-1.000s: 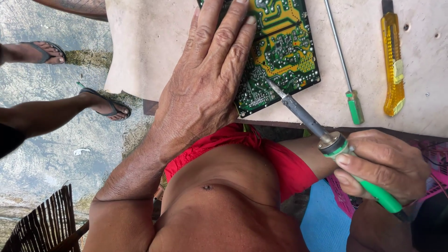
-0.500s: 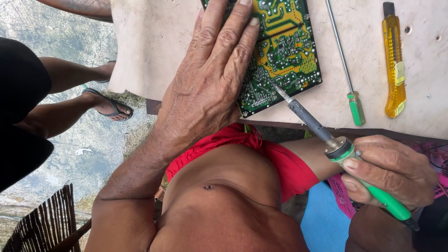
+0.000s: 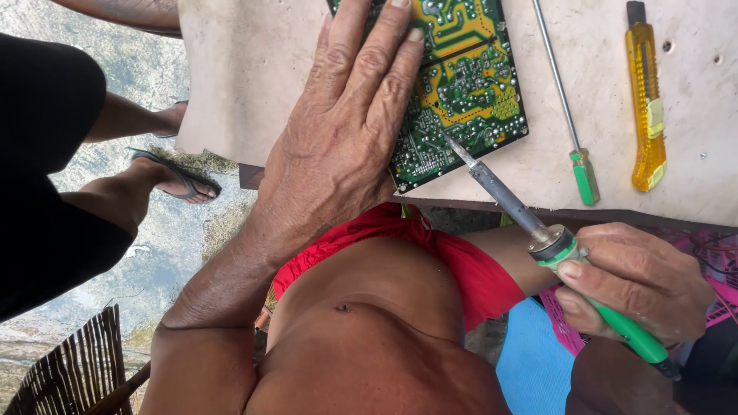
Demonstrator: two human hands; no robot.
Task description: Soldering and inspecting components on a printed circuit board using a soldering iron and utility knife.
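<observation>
Pressing flat on the green circuit board (image 3: 469, 84), the open left hand (image 3: 346, 131) steadies it while the right hand (image 3: 638, 280), wrapped around the green-handled soldering iron (image 3: 538, 230), touches its tip at the board's 5 o'clock corner.

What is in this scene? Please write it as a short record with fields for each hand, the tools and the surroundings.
left hand: flat on the green circuit board, pressing it onto the table
right hand: grips the soldering iron by its green handle, tip at the board's near edge
other tools: green-handled screwdriver, yellow utility knife
surroundings: another person's sandalled foot on the ground
</observation>
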